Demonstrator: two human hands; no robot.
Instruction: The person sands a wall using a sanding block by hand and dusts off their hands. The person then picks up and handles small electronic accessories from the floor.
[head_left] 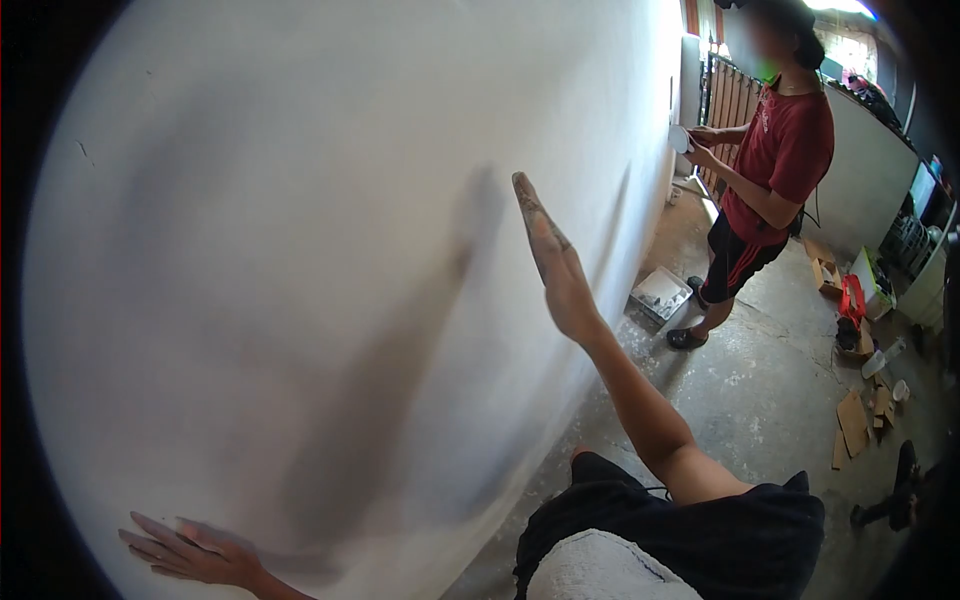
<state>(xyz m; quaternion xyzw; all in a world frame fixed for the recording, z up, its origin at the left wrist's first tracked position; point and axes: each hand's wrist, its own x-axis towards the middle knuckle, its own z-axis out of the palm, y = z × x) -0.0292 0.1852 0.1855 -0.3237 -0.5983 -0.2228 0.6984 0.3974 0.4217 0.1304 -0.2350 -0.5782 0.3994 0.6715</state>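
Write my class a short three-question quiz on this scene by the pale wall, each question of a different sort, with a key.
1. True or false: the right hand grips a paintbrush.
2. Multiple choice: the co-worker wears a shirt that is:
A) green
B) red
C) white
3. Fill in the blank: the cardboard pieces at the far right lie on the ____.

Key: 1 false; 2 B; 3 floor.

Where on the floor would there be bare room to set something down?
There is a bare patch of grey concrete floor between your right arm, the co-worker's black shoes and the flat brown cardboard. Farther right is crowded with a bright red item, a translucent plastic container and more cardboard.
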